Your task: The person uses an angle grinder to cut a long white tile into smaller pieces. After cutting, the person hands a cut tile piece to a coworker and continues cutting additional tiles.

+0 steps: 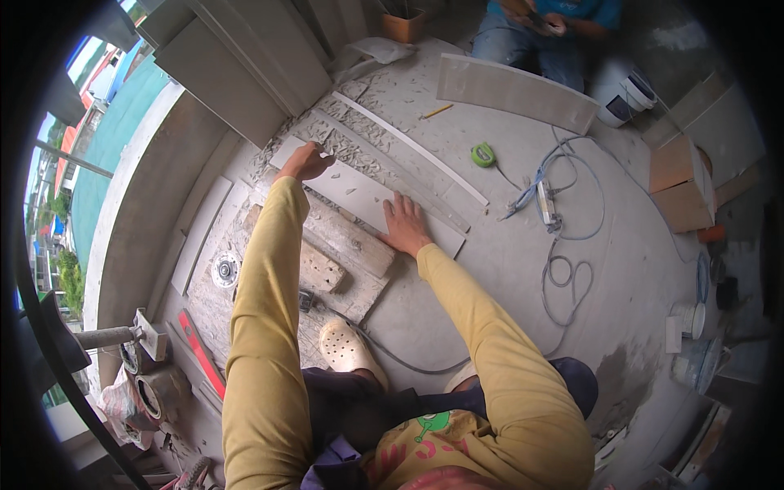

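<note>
A long pale strip of board [359, 189] lies across the floor in front of me, with its far left end at my left hand. My left hand [305, 162] is closed above that end, fingers curled; a small dark tip shows beside them, but what they hold is not clear. My right hand [405, 226] lies flat on the strip nearer its right end, fingers spread. Broken grey chips [359, 147] cover the floor beyond the strip. On my side of it are wooden blocks [347, 241]. A round grinder disc [226, 268] shows left of my left forearm.
A green tape measure [483, 155], a pencil [436, 112] and a coiled cable [563, 229] lie on the floor to the right. Another person [531, 41] sits at the back behind an upright panel [516, 91]. Large boards [237, 65] lean at back left; a red tool [200, 353] lies at left.
</note>
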A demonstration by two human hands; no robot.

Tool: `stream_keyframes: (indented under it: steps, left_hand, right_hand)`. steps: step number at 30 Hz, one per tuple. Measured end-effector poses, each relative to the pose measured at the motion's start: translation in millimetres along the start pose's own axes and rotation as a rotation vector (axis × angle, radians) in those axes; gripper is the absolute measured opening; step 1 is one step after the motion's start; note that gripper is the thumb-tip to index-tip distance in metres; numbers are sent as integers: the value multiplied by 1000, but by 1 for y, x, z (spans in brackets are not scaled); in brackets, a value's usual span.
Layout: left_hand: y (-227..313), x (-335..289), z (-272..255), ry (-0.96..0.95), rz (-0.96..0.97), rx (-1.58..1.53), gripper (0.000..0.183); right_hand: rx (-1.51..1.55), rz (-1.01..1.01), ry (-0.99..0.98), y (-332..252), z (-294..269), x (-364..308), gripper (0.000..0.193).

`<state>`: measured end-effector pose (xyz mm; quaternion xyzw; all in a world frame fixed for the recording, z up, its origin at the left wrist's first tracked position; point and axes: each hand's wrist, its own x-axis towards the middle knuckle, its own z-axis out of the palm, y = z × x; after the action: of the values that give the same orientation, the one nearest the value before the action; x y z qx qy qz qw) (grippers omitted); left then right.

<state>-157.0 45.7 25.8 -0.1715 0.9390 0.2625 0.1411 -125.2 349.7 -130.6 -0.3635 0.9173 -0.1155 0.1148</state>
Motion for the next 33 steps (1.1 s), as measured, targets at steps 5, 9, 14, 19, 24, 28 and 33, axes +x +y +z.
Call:
stream_keyframes:
  steps: [5,9,14,19,24,28,33]
  left_hand:
    - [-3,-4,-5,23,25,27,63]
    - [-6,0,0,60,11,35,64]
    - [-16,15,8,32,16,22,68]
    - [-26,19,11,65,41,76,66]
    - [-5,14,9,-1,14,59,69]
    - [0,8,3,-26,0,30,68]
    - [-5,0,4,24,24,50,65]
  right_hand:
    - [-9,-5,-11,-7,-5,3,96]
    - [-39,-18,-36,-9,-12,7,95]
    - [-77,-7,-33,-4,-14,6,92]
    - [-25,-26,-32,-8,-10,7,93]
    - [-16,19,-44,-1,-2,7,94]
    - [3,21,-59,-5,-5,9,95]
    - [52,29,-57,-16,-18,10,84]
